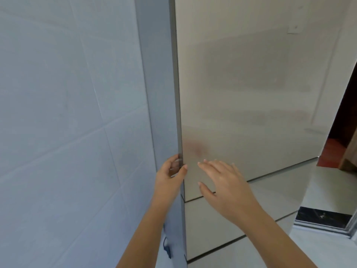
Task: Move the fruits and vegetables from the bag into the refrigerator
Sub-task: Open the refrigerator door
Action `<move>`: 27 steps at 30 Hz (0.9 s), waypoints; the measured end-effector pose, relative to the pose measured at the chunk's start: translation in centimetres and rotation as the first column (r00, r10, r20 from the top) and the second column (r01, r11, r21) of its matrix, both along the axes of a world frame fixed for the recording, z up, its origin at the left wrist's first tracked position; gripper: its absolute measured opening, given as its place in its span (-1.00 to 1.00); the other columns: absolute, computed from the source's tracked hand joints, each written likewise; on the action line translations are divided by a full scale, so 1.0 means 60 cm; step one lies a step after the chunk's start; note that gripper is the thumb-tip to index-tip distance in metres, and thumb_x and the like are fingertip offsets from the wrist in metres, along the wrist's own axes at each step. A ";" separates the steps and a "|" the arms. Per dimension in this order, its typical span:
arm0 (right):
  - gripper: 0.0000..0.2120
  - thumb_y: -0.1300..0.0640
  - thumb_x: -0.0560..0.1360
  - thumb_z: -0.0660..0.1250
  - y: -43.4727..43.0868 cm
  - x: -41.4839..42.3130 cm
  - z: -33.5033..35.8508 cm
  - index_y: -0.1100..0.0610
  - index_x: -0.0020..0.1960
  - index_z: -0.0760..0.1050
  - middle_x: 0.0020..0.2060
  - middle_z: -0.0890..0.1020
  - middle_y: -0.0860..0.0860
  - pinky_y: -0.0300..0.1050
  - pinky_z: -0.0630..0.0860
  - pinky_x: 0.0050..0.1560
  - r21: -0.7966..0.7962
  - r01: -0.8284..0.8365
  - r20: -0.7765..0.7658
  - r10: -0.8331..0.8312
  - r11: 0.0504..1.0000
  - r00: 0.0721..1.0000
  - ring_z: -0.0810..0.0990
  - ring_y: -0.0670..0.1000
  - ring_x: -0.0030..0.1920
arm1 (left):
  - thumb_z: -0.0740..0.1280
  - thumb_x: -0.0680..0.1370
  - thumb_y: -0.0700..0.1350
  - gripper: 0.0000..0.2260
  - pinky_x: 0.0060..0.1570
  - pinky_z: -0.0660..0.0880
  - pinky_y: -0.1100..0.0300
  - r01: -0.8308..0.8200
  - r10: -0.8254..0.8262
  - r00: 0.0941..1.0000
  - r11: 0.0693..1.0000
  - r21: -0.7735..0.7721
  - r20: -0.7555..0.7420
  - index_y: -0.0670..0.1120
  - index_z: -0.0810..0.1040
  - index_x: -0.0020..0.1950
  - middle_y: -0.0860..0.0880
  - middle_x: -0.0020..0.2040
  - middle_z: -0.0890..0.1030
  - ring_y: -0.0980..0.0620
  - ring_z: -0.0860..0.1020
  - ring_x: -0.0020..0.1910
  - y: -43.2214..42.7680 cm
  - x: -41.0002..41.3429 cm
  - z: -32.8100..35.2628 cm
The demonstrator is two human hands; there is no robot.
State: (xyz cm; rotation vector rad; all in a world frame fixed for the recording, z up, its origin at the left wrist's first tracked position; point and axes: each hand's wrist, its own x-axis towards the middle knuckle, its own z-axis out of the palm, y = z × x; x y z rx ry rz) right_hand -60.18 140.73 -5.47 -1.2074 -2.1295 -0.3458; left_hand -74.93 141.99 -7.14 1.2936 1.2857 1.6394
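Left hand (pixel 170 175): curled round the left edge of the refrigerator door (pixel 251 84), lower centre of the frame, thumb on the front face and fingers tucked behind the edge
Reason for that hold: likely a pull grip, since no handle shows on the plain front
Right hand (pixel 226 182): spread wide and holding nothing, just right of the left one, fingertips close to the door face; touching or just off it, cannot tell
Reason for that pose: probably ready to steady or catch the door as it swings
Refrigerator: filling the centre and right of the frame, door seemingly closed, inside hidden, contents unknown
Bag: nowhere in the frame
Fruits and vegetables: none visible, so none judged moved yet
Step in hand: opening the door, an early part of the task
Tiled wall (pixel 58 113): whole left side of the frame, close beside the appliance, leaving little room for the gripping fingers
Blue cord (pixel 167 248): bottom centre, hanging by the side panel
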 end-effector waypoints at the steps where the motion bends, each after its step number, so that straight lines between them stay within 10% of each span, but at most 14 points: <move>1: -0.56 -0.07 0.37 0.09 -0.002 0.000 0.000 0.08 0.08 0.57 -0.02 0.66 -0.01 0.15 0.53 -0.02 -0.004 0.008 0.004 -0.008 1.000 1.000 0.63 0.04 0.00 | 0.33 0.50 -0.26 -0.74 0.07 0.51 0.24 -0.005 0.005 1.000 1.000 0.002 0.006 -0.03 0.51 0.15 -0.11 0.03 0.63 0.05 0.59 0.04 0.000 0.001 -0.001; 20: -0.57 -0.05 0.38 0.12 -0.099 0.020 -0.009 0.09 0.12 0.55 0.03 0.64 0.00 0.19 0.49 0.04 0.000 0.116 -0.035 -0.116 0.993 0.993 0.61 0.05 0.04 | 0.33 0.49 -0.27 -0.74 0.10 0.50 0.10 0.133 -0.139 0.989 0.987 0.095 0.058 0.03 0.52 0.10 -0.06 0.03 0.65 0.05 0.60 0.04 -0.070 0.036 -0.026; 27: -0.55 -0.04 0.41 0.13 -0.172 0.056 -0.027 0.12 0.20 0.51 0.11 0.61 0.02 0.22 0.47 0.12 -0.049 0.192 -0.080 -0.196 0.980 0.977 0.58 0.07 0.11 | 0.35 0.49 -0.26 -0.66 0.04 0.47 0.34 0.227 -0.220 0.973 0.967 0.116 -0.072 0.18 0.51 0.08 0.02 0.03 0.62 0.17 0.58 0.02 -0.136 0.072 -0.034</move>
